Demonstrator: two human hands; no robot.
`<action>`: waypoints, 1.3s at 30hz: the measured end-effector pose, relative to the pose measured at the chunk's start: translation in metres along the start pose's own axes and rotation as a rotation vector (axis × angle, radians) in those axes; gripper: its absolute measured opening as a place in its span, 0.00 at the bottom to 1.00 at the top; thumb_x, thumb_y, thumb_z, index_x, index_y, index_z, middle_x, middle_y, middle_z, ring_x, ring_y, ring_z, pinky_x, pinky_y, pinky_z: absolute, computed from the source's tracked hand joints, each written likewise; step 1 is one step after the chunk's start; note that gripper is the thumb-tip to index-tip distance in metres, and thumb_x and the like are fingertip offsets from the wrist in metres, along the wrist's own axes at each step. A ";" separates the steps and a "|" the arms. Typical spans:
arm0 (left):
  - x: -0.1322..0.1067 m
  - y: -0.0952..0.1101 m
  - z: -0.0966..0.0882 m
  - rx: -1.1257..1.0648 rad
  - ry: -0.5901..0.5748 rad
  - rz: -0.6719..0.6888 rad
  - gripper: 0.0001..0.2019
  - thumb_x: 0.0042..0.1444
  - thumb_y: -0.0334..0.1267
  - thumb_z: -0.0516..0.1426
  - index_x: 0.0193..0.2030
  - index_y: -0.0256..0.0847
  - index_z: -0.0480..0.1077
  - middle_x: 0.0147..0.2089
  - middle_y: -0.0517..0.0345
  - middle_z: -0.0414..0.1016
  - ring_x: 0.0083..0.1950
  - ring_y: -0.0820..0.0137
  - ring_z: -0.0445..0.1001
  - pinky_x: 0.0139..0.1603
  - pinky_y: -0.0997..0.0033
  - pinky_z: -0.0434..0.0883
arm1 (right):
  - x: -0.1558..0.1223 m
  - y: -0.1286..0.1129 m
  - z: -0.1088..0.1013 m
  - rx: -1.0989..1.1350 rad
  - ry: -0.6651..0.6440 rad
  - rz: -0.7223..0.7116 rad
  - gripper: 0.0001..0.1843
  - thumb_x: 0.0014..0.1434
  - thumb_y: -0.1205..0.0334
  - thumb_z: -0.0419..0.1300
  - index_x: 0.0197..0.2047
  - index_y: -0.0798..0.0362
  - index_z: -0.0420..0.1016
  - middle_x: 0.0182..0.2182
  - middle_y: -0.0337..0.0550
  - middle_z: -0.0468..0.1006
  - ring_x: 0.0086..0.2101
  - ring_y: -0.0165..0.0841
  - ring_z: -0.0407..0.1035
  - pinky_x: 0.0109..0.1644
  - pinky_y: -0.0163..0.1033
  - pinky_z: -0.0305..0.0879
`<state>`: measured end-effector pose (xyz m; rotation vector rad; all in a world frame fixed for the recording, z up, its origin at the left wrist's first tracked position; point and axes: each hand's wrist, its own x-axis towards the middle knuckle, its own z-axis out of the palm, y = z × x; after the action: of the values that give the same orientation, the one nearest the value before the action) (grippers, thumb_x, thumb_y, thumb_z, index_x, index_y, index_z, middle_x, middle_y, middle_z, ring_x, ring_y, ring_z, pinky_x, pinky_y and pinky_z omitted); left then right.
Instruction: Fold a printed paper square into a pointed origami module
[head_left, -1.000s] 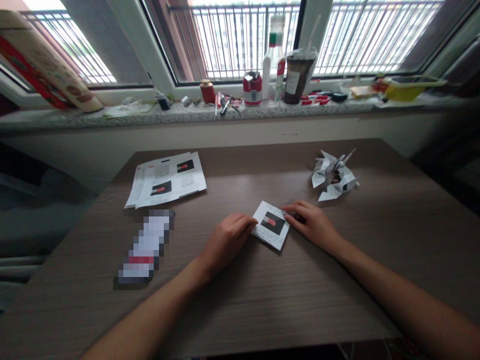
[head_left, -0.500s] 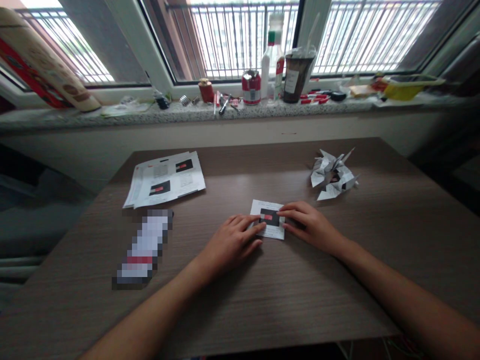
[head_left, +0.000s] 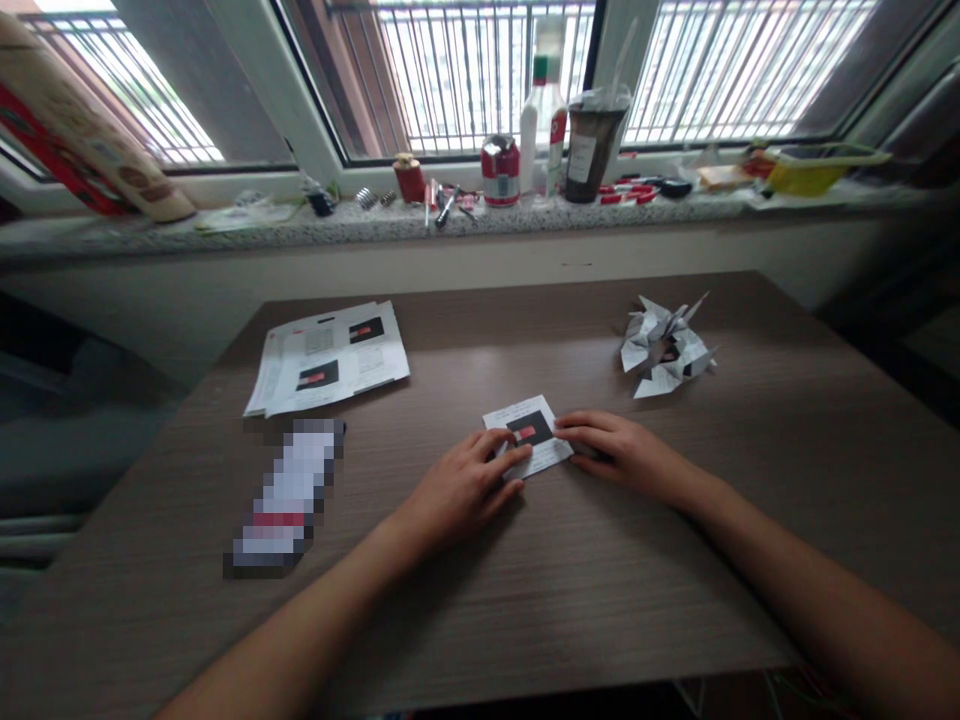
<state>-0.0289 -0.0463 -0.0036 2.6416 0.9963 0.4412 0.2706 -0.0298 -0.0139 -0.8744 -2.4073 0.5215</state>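
A brown wooden table [head_left: 525,600] stands under a window, and both bare forearms reach over its near edge. The left hand [head_left: 465,490] lies palm down with its fingers [head_left: 510,462] loosely bent, and their tips press on the near left part of a small folded paper [head_left: 534,432]. The right hand [head_left: 622,455] is also palm down, fingers [head_left: 577,432] stretched and close together, with the tips on the right edge of the paper. Neither hand closes around the paper; they hold it flat on the table between them. If a thumb goes under the edge, I cannot tell.

Half a second ago the paper lay almost square to the table edge. Now it is turned a little, so its far left corner points away from the left fingers, and the left fingers cover more of it. The black patch with a red mark shows just beyond the left fingertips.

Well to the left of the left fingers lies a blurred object [head_left: 289,495], and beyond it a stack of sheets [head_left: 330,357]. Beyond the right fingers, well apart, is a crumpled paper [head_left: 664,345]. Farthest is the sill [head_left: 225,235] with a can [head_left: 500,172], a bottle [head_left: 541,125] and a cup [head_left: 589,140].
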 end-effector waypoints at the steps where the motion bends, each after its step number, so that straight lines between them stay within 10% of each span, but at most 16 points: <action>1: 0.000 -0.001 0.000 -0.007 0.005 0.006 0.21 0.71 0.37 0.56 0.68 0.50 0.66 0.67 0.47 0.66 0.63 0.55 0.70 0.62 0.47 0.74 | 0.000 0.001 0.000 0.008 0.000 -0.002 0.21 0.67 0.66 0.62 0.62 0.44 0.75 0.59 0.49 0.77 0.56 0.41 0.74 0.58 0.51 0.75; 17: 0.001 -0.007 0.006 -0.027 0.016 0.045 0.22 0.69 0.32 0.54 0.68 0.47 0.64 0.73 0.45 0.60 0.74 0.53 0.60 0.69 0.42 0.67 | 0.003 -0.001 0.001 -0.009 0.063 0.060 0.10 0.71 0.60 0.59 0.50 0.50 0.80 0.42 0.48 0.81 0.43 0.39 0.76 0.47 0.47 0.75; 39: 0.002 -0.006 0.012 -0.051 0.034 0.083 0.16 0.71 0.38 0.55 0.63 0.43 0.68 0.71 0.50 0.67 0.72 0.57 0.63 0.71 0.48 0.65 | 0.010 0.000 0.006 0.088 0.055 0.078 0.10 0.72 0.64 0.57 0.52 0.47 0.78 0.51 0.48 0.80 0.52 0.40 0.74 0.57 0.50 0.72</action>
<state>-0.0267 -0.0424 -0.0167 2.6453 0.8755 0.5247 0.2603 -0.0240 -0.0152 -0.9351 -2.2901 0.6203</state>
